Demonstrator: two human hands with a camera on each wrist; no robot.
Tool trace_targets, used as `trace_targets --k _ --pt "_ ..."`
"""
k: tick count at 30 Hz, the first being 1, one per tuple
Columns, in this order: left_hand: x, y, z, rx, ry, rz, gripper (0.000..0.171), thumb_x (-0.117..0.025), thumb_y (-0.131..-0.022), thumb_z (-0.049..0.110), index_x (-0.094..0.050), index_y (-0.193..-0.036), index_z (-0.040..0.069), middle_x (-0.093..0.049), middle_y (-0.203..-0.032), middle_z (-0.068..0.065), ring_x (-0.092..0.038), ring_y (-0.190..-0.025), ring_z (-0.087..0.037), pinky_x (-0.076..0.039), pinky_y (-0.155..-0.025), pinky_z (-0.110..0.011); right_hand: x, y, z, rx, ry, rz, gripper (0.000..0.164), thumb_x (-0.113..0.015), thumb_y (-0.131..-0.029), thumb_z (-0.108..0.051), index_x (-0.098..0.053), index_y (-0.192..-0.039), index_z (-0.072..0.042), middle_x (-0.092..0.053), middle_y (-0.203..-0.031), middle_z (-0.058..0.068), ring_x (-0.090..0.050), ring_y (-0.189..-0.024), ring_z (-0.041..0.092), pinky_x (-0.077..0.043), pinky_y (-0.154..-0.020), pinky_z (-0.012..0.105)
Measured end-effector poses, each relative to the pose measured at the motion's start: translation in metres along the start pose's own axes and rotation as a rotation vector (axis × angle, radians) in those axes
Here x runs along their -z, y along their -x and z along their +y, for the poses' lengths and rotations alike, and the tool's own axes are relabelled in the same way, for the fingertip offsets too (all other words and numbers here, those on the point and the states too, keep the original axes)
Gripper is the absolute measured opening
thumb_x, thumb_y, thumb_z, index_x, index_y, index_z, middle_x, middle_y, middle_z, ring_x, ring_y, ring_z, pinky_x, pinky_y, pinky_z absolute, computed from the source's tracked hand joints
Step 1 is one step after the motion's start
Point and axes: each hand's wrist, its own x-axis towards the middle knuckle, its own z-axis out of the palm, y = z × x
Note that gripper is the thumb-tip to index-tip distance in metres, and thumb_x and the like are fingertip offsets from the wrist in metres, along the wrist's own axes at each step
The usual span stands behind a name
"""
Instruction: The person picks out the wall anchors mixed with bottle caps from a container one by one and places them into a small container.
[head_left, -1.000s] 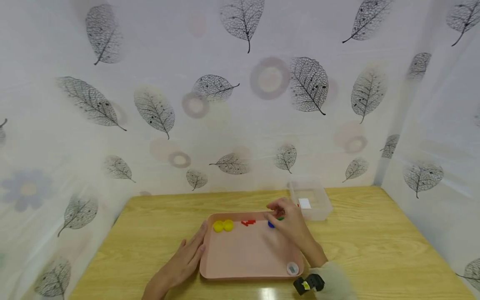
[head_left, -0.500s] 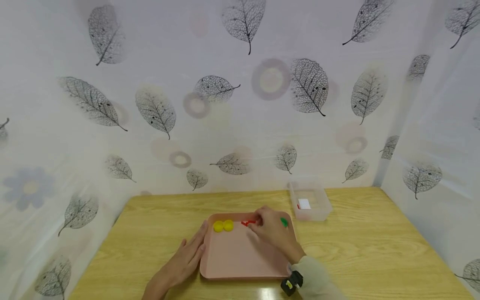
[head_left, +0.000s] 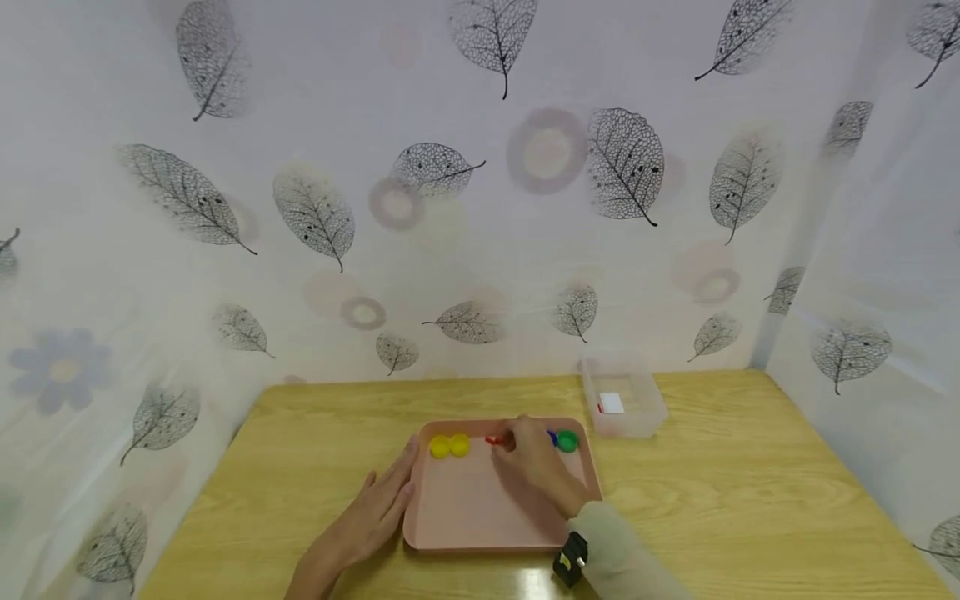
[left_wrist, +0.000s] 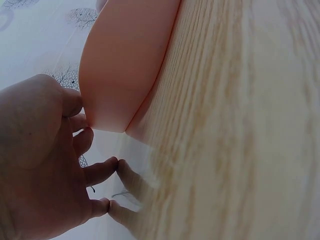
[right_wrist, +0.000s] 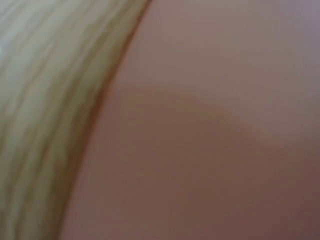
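My left hand point(head_left: 369, 512) rests along the left side of a pink tray point(head_left: 450, 546), its fingers extended. In the left wrist view, the fingers of that hand point(left_wrist: 42, 155) reach to the tray's outer wall point(left_wrist: 127, 60). Over the tray's back part, my right hand point(head_left: 536, 458) has its thumb and fingertips at some small red sticks point(head_left: 492, 440). Whether it pinches one is hidden. Two round yellow pieces point(head_left: 449, 446) lie at the back left. A round green piece point(head_left: 567, 442) and a partly covered blue piece point(head_left: 552, 437) lie at the back right.
A clear plastic box point(head_left: 626, 423) stands behind the tray's right corner, with a white card point(head_left: 612, 403) showing in it. Wooden tabletop point(head_left: 735, 483) surrounds the tray. A patterned leaf curtain point(head_left: 465, 250) closes off the back and sides.
My right hand has moved left from the blue and green pieces to the red sticks. The sleeve now covers the round white piece at the tray's front right. My left hand stays put.
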Motion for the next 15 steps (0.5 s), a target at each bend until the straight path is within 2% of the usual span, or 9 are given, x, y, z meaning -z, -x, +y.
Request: trace_targets --k 9,15 --pt "0.001 -0.002 0.002 -0.001 -0.001 -0.010 0.058 -0.033 -0.114 0.027 -0.011 -0.166 0.012 -0.012 -0.170 -0.006 -0.024 -0.152 -0.038 -0.009 -0.114 -0.077 -0.005 0.000 -0.002 -0.041 0.061 -0.060 0.006 -0.077 -0.084 0.004 -0.072 -0.082 0.001 -0.065 -0.075 0.002 -0.053 -0.067 0.011 -0.048 -0.060 0.024" --pt "0.000 -0.002 0.003 0.009 0.012 -0.016 0.058 -0.032 -0.115 0.028 -0.011 -0.166 0.013 -0.012 -0.170 -0.006 -0.022 -0.152 -0.038 -0.007 -0.114 -0.076 -0.012 -0.003 -0.005 -0.015 0.121 -0.003 0.010 -0.080 -0.085 0.000 -0.072 -0.080 -0.001 -0.064 -0.073 0.000 -0.052 -0.065 0.010 -0.048 -0.059 0.025"
